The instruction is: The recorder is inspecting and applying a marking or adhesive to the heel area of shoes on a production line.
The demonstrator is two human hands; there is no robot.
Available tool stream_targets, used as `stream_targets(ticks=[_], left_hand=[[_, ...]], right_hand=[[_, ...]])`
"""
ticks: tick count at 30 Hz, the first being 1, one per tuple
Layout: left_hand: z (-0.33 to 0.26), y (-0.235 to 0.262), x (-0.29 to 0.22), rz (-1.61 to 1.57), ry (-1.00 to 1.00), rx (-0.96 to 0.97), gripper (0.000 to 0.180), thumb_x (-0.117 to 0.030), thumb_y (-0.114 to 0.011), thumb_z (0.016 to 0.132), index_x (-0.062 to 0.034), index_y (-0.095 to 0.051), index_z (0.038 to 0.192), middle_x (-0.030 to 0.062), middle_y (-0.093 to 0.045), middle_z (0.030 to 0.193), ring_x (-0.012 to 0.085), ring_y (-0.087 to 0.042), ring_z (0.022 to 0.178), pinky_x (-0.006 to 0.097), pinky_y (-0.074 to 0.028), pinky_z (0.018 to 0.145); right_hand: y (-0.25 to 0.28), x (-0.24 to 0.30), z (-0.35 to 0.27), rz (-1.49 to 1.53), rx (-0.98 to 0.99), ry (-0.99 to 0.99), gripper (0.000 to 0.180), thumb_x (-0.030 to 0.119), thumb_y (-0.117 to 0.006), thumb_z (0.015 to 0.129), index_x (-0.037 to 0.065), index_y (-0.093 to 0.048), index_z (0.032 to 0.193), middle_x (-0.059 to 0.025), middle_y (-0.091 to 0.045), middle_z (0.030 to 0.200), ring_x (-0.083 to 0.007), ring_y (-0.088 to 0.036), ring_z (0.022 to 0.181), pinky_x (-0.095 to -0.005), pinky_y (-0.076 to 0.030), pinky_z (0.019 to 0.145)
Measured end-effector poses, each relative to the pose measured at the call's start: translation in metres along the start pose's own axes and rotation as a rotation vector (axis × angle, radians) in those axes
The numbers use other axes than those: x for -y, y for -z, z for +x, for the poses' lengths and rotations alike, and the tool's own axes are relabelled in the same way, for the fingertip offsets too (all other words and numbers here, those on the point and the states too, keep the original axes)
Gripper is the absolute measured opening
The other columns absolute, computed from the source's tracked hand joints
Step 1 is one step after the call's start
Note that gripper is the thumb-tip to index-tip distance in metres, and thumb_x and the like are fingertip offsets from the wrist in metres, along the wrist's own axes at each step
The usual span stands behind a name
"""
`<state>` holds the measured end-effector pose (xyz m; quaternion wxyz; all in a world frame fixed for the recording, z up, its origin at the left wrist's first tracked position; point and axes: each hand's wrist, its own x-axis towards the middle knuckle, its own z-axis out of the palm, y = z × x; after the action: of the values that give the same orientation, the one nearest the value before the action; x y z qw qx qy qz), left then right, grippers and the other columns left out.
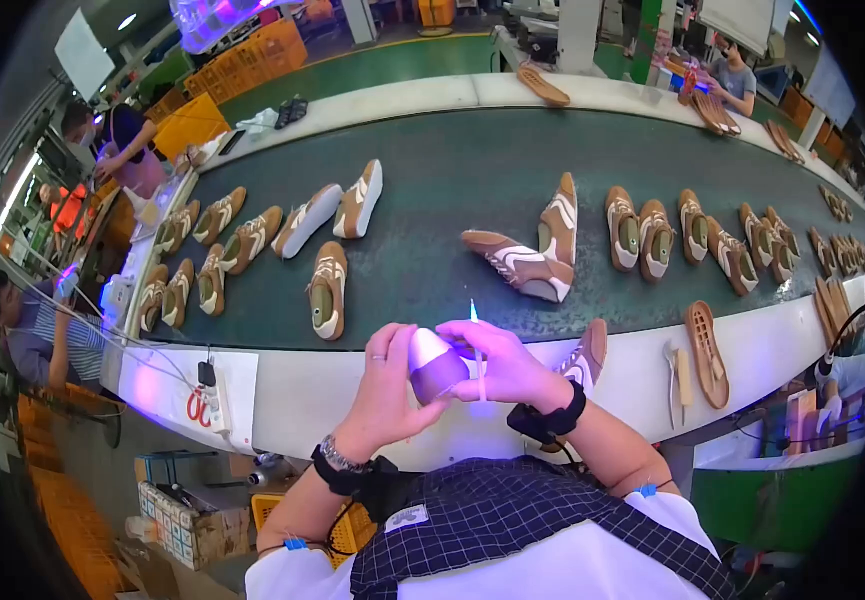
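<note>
Around the dark green belt (432, 170), brown-and-white shoes stand in groups at its left and right ends. A single shoe (328, 292) sits toward its near left edge, and a touching pair (542, 245) lies on its middle, one shoe tipped on its side. Along the belt's near edge runs a white tabletop (302, 400), with a brown sole (706, 355) and a slim pale tool (684, 378) by its right part. Another shoe (589, 355) on that side is partly blocked by the right forearm.

The held shoe (436, 372) is up before the belt's near edge, its rounded, pale-lit end toward the belt; the hands hide much, so its full long axis cannot be told. The left hand's (384, 385) fingers curl closed around its left side. The right hand's (502, 368) fingers pinch a pen-like tool (480, 375), tip toward the belt.
</note>
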<state>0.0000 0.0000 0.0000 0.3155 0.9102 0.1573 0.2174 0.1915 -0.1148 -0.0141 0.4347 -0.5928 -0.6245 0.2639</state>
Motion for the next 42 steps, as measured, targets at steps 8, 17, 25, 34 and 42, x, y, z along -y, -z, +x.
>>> stream_targets(ticks=[8,17,25,34,42], left_hand=[[-0.02,-0.016,0.025,-0.57,0.044,0.037,0.101,-0.025,-0.093,0.056,-0.0032,-0.036,0.136,0.0158,-0.053,0.134,0.0246,-0.047,0.129,0.039,-0.038,0.107],[-0.022,-0.026,0.012,-0.33,-0.141,-0.037,0.065,-0.026,-0.088,0.054,-0.009,-0.064,0.112,0.008,-0.064,0.107,0.0253,-0.055,0.104,0.039,-0.041,0.094],[-0.023,-0.036,0.005,-0.32,-0.205,-0.087,0.065,-0.024,-0.088,0.054,-0.0085,-0.061,0.11,0.0086,-0.064,0.107,0.0279,-0.057,0.098,0.04,-0.042,0.092],[-0.036,-0.051,-0.005,-0.242,-0.254,-0.126,0.065,-0.022,-0.089,0.053,-0.0074,-0.06,0.109,0.0087,-0.065,0.106,0.0277,-0.057,0.098,0.039,-0.044,0.089],[-0.037,-0.055,-0.008,-0.233,-0.237,-0.132,0.064,-0.021,-0.09,0.052,-0.0066,-0.061,0.107,0.0085,-0.065,0.106,0.0271,-0.057,0.099,0.039,-0.045,0.09]], right_hand=[[-0.006,-0.01,-0.032,0.401,0.027,-0.194,0.083,0.02,-0.085,0.067,0.001,-0.043,0.136,-0.0146,-0.057,0.123,-0.0247,-0.059,0.112,-0.0375,-0.047,0.099],[0.018,0.023,-0.04,0.757,-0.032,-0.22,0.04,0.017,-0.055,0.094,0.001,-0.046,0.129,-0.0077,-0.061,0.105,-0.013,-0.059,0.094,-0.0322,-0.047,0.088],[-0.005,0.035,-0.042,0.72,-0.201,-0.296,0.012,0.014,-0.054,0.098,0.005,-0.054,0.106,-0.0006,-0.058,0.073,-0.0063,-0.056,0.063,-0.0213,-0.046,0.056],[-0.028,0.032,-0.049,0.335,-0.376,-0.353,0.015,0.015,-0.054,0.097,0.002,-0.054,0.102,-0.0064,-0.061,0.074,-0.0136,-0.06,0.066,-0.029,-0.048,0.061],[-0.022,0.037,-0.048,0.113,-0.379,-0.237,0.012,0.013,-0.053,0.096,0.001,-0.053,0.1,-0.0144,-0.062,0.078,-0.0233,-0.062,0.07,-0.0346,-0.049,0.065]])
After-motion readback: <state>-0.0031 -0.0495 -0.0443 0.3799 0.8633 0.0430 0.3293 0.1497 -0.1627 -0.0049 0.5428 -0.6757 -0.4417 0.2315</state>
